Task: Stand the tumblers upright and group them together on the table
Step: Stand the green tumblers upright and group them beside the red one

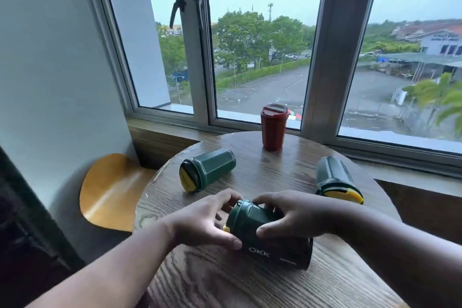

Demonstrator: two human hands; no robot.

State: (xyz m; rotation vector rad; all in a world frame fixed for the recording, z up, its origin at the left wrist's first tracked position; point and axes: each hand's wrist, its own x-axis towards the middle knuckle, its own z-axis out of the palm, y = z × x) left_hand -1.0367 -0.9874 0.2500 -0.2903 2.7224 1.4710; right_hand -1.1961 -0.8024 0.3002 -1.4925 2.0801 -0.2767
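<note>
A dark green tumbler marked OKK (270, 240) lies on its side near the front of the round wooden table (250, 287). My left hand (202, 220) grips its lid end and my right hand (292, 217) wraps its body. Two more green tumblers with yellow lids lie tipped over: one at the left (207, 170), one at the right (335, 180). At the back of the table, by the window, a red tumbler (273, 126) stands upright.
A yellow-brown wooden stool (110, 192) stands left of the table, against the white wall. A wooden sill and a large window (260, 57) run behind the table. The table's edge curves close to the left-hand tumbler.
</note>
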